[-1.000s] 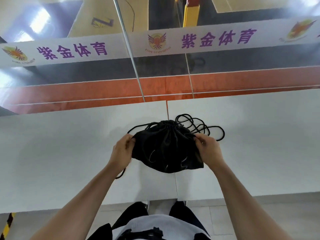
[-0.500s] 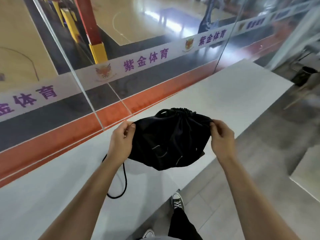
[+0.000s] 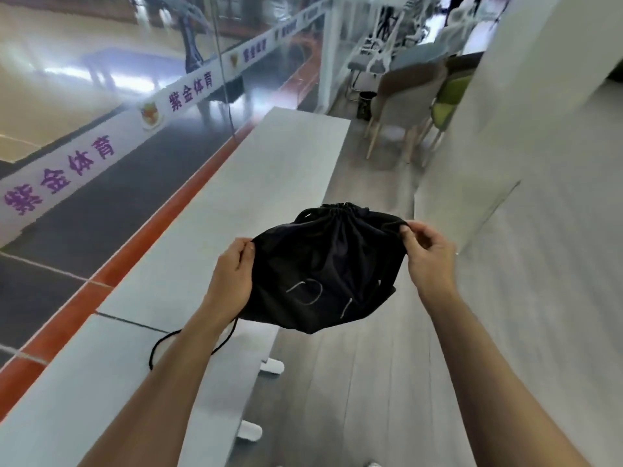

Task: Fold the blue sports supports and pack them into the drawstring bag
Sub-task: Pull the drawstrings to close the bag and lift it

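Note:
A black drawstring bag (image 3: 323,264) hangs in the air between my hands, its mouth cinched shut at the far end and its body bulging. My left hand (image 3: 232,274) pinches the bag's left edge. My right hand (image 3: 426,254) pinches its right corner. A black cord (image 3: 161,345) loops down from under my left wrist onto the white table (image 3: 276,170). The bag now hangs past the table's right edge, over the grey floor. No blue sports supports are visible; the bag's inside is hidden.
The long white table runs along a glass wall (image 3: 135,96) with a white banner bearing purple characters. Chairs (image 3: 404,106) and a small dark bin (image 3: 365,106) stand at the far end. A white wall (image 3: 539,112) rises on the right. Grey plank floor lies below.
The bag has been lifted off the table and carried to the right, off its edge. The view has swung right along the table. Both hands keep their grip on the bag's sides.

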Motion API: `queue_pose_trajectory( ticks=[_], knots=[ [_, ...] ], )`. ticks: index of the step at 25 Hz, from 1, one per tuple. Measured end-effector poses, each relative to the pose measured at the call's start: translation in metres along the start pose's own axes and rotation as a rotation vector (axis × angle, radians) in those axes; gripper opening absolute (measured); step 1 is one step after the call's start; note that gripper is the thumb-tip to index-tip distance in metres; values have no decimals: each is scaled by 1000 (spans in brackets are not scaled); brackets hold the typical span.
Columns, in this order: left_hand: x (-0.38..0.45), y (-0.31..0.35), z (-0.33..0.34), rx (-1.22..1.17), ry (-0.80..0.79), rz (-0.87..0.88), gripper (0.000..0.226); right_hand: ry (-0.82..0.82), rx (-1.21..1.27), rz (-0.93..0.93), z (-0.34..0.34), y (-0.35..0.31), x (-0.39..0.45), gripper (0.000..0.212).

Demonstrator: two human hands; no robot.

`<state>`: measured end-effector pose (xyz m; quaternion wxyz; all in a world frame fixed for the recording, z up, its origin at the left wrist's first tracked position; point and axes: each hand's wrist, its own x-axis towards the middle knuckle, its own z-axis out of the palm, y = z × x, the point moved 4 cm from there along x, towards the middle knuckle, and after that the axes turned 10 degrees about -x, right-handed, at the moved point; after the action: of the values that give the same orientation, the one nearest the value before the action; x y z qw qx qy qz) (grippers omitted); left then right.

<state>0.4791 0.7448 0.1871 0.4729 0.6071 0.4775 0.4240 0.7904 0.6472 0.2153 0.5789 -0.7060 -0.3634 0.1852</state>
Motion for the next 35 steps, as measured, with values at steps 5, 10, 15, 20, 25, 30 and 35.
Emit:
queue_pose_trajectory(
  ticks=[5, 10, 15, 20, 25, 30, 35],
  knots=[
    [-16, 51, 140, -26, -318, 12, 15, 297, -21, 76, -155, 26, 0, 11],
    [-47, 101, 283, 2, -331, 229, 10, 510, -51, 98, -321, 55, -18, 15],
    [-102, 129, 443, -35, -401, 262, 5, 642, -45, 150, -480, 96, -42, 7],
    [-172, 162, 595, -30, -571, 315, 6, 808, -30, 216, -625, 135, -75, 9],
    [-227, 185, 746, -34, -754, 347, 5, 998, -51, 266, -749, 165, -105, 7],
    [-284, 210, 903, -170, -964, 245, 10, 1144, -82, 329, -867, 200, -118, 7],
    [-332, 251, 1052, -230, -1115, 201, 8, 1283, -124, 391, -991, 224, -108, 9]
  ],
)
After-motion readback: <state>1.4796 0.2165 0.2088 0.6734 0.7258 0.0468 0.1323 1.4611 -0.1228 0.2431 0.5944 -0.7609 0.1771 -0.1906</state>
